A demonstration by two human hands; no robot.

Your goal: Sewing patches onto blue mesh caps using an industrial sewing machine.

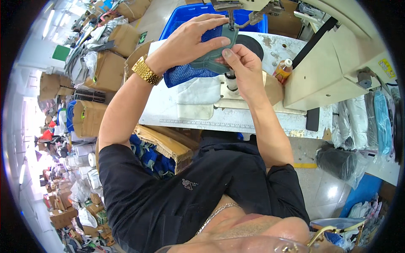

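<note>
A piece of blue mesh with grey-green trim (209,60), shaped like a shoe upper, lies under the needle end of a sewing machine (230,21). My left hand (190,41) rests over it with the fingers stretched toward the needle and the thumb apart, pressing on the trim. Thumb and fingertips of my right hand (245,63) pinch the trim's near edge beside the machine's post (231,82). The left palm hides part of the mesh, and I cannot see the underside of the piece.
Pale flat pieces (198,93) lie on the white worktable (190,121). A blue crate (171,25) stands behind it. To the right are a small bottle (283,69) and the machine's body (333,67). An open carton (181,152) of blue pieces sits below the table's left side.
</note>
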